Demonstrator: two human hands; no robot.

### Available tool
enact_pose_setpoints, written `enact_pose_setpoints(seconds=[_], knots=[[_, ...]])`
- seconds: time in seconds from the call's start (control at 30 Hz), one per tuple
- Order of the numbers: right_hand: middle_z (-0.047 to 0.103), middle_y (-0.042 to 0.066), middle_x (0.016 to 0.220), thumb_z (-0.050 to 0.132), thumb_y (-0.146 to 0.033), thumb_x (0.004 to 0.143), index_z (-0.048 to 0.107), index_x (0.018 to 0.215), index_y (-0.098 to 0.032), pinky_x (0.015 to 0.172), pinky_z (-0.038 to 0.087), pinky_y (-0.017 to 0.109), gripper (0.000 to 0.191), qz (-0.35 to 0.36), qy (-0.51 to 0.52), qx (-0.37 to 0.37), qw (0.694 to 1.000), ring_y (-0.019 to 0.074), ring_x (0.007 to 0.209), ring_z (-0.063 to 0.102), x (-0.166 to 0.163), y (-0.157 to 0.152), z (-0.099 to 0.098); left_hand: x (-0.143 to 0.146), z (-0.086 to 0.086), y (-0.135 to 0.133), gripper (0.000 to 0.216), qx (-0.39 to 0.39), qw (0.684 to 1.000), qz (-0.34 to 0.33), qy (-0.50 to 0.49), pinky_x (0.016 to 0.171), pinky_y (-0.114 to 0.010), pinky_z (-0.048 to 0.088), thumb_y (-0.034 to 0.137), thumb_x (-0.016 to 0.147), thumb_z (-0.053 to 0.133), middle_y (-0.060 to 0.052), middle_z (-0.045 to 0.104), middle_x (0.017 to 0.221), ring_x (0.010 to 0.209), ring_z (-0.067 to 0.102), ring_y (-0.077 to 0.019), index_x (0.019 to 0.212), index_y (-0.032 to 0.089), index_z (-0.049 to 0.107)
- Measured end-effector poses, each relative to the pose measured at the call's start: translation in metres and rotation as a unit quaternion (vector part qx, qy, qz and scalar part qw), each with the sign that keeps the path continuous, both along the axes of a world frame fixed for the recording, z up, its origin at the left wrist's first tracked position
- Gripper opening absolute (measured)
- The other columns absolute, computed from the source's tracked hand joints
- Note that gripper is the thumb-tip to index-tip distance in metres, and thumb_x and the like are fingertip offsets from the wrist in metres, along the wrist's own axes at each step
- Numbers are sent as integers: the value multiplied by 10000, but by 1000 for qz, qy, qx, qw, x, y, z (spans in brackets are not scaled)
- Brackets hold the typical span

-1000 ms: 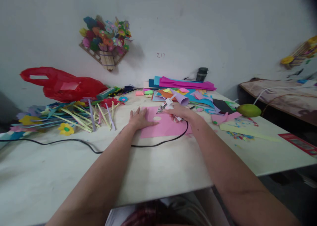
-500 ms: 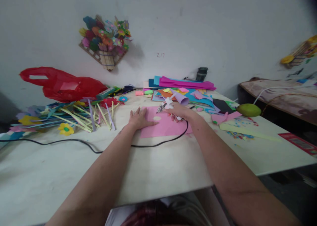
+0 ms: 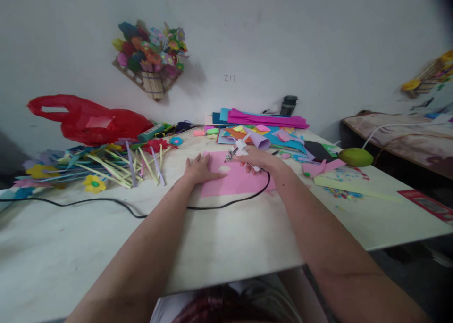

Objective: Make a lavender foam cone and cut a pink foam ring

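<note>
A pink foam sheet [image 3: 240, 181] lies flat on the white table [image 3: 226, 238]. My left hand [image 3: 200, 167] rests open on the sheet's left edge, fingers spread, pressing it down. My right hand [image 3: 258, 160] is closed round a white glue gun [image 3: 239, 149] whose nozzle points left and down at the sheet. A small pale spot [image 3: 223, 169] sits on the pink sheet just below the nozzle. The gun's black cord [image 3: 226, 204] loops under my right wrist and runs left across the table.
Paper flowers and stems [image 3: 92, 167] are heaped at the left beside a red plastic bag [image 3: 92, 120]. Stacked coloured foam sheets [image 3: 262, 125] and scraps lie behind the hands. A green fruit [image 3: 356, 157] sits at the right. A flower bouquet [image 3: 152, 59] hangs on the wall.
</note>
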State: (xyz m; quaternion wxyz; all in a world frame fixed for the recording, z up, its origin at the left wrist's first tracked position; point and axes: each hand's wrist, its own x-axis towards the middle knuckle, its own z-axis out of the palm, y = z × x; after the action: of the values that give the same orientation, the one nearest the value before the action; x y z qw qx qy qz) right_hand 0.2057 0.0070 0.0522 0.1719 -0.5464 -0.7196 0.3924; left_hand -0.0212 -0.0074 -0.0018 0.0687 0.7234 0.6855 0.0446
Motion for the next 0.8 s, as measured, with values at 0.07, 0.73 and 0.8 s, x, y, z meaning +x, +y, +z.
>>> enact_pose_setpoints(seconds=[0.07,0.73,0.8], knots=[[611,14,510,666,-622,731,514,989,-178,343,353,213,535,-2,-7,-5,1000,124,358,518,1,-2,4,0,1,0,1157,-3,1000,-1,0,1148,-563,25,874,608,415,-157,182,1570,1462,89,-312,1512,193,177],[602,-16,595,661,-421,815,497,859,-181,344,357,208,293,12,0,19,1000,88,346,498,-3,0,1,3,7,-2,1188,-27,1000,4,0,1143,-578,28,889,585,427,-154,183,1571,1455,100,-342,1514,191,177],[589,-28,581,655,-413,820,492,867,-185,345,357,205,284,8,-3,16,1000,86,346,496,-3,0,0,3,7,-2,1188,-29,1000,3,2,1143,-580,32,890,587,422,-147,181,1573,1457,95,-333,1515,191,170]])
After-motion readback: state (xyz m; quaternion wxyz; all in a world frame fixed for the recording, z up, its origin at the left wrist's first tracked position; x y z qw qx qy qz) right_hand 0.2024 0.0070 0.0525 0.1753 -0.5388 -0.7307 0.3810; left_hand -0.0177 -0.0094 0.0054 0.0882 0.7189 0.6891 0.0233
